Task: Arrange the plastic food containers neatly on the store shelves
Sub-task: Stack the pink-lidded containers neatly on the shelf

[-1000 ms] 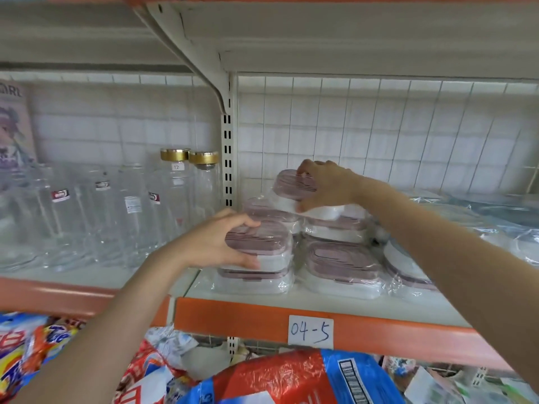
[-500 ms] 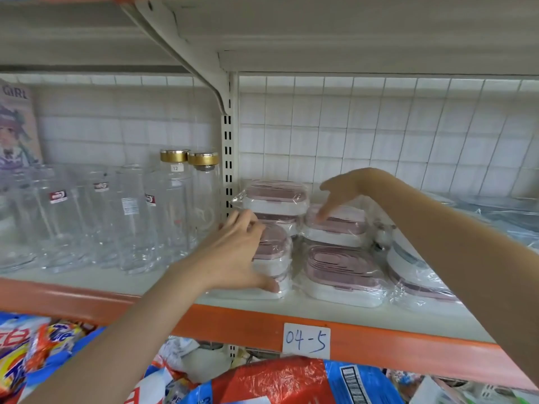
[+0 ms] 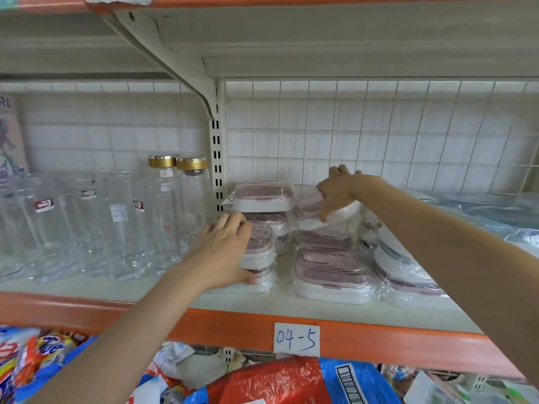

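Several white plastic food containers with pink lids, wrapped in clear film, stand stacked on the shelf (image 3: 320, 310). My left hand (image 3: 224, 252) holds the side of the front left stack (image 3: 261, 258), thumb at its base. A rear left stack (image 3: 264, 196) rises behind it. My right hand (image 3: 338, 191) grips a tilted container (image 3: 309, 208) on the rear middle stack. A larger container (image 3: 329, 272) sits at the front middle, and another (image 3: 408, 275) leans at its right.
Clear glass jars (image 3: 87, 223), two with gold lids (image 3: 178, 163), fill the shelf section to the left of the slotted upright (image 3: 217, 158). A wire grid backs the shelf. A label reading 04-5 (image 3: 296, 338) hangs on the orange shelf edge. Bagged goods (image 3: 277, 380) lie below.
My right hand set a container on the rear left stack, then moved right and took hold of the rear middle container, tilting it. My left hand slid down to the side of the front stack.
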A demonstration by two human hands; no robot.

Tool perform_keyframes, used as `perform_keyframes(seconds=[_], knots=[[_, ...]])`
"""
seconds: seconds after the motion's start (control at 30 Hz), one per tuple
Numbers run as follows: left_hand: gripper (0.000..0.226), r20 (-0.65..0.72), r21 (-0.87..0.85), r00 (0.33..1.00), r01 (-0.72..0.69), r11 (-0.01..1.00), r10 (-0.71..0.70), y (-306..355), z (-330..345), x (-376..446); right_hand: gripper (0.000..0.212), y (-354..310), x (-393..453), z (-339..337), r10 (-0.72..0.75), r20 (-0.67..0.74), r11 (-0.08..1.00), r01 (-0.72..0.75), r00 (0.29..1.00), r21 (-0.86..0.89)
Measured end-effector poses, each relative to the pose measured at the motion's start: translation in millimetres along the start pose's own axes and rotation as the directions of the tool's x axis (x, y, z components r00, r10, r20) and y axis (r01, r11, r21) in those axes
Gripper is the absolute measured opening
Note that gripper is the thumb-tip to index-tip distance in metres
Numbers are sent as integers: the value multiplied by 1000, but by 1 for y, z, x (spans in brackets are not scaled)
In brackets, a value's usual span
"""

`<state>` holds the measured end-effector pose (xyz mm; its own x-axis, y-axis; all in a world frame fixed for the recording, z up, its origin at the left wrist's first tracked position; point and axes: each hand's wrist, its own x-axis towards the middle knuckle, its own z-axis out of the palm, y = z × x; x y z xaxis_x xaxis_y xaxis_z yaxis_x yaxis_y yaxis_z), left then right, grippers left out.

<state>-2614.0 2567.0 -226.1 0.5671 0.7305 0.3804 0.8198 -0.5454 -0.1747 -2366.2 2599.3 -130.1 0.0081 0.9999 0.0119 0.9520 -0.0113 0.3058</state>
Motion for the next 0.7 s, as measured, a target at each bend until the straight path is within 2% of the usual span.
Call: perform_keyframes(seconds=[0.1, 0.2, 0.27, 0.3, 0.37, 0.5, 0.57, 0.7], knots=[[94, 4, -8, 1000, 9, 1000, -9, 1, 0, 0, 53, 1, -9, -11, 29, -76, 998, -33, 997, -53], [93, -3, -10, 1000, 9, 1000, -9, 0, 0, 0, 55, 8, -16, -21, 111, -163, 987, -128, 980, -97], [93, -11, -6, 1000, 5, 1000, -5, 0, 0, 0, 62, 14, -17, -27, 184, -252, 980, -198, 950, -31], [93, -14, -7, 1000, 3, 1000, -3, 0, -1, 0, 65, 15, -16, -28, 220, -298, 975, -213, 929, 59], [94, -11, -21, 1000, -2, 1000, 2, 0, -3, -1, 67, 14, -10, -30, 251, -349, 944, -149, 903, 293], [99, 76, -99, 997, -14, 995, 21, -5, -14, 0, 58, -15, 8, -27, 104, -348, 757, 153, 932, 635], [101, 128, -139, 991, -13, 990, 31, -9, -21, 0, 54, -33, 21, -23, 36, -346, 672, 233, 938, 702], [92, 136, -162, 989, -28, 986, 50, -13, -25, 1, 56, -49, 37, -18, -93, -261, 573, 266, 961, 775]])
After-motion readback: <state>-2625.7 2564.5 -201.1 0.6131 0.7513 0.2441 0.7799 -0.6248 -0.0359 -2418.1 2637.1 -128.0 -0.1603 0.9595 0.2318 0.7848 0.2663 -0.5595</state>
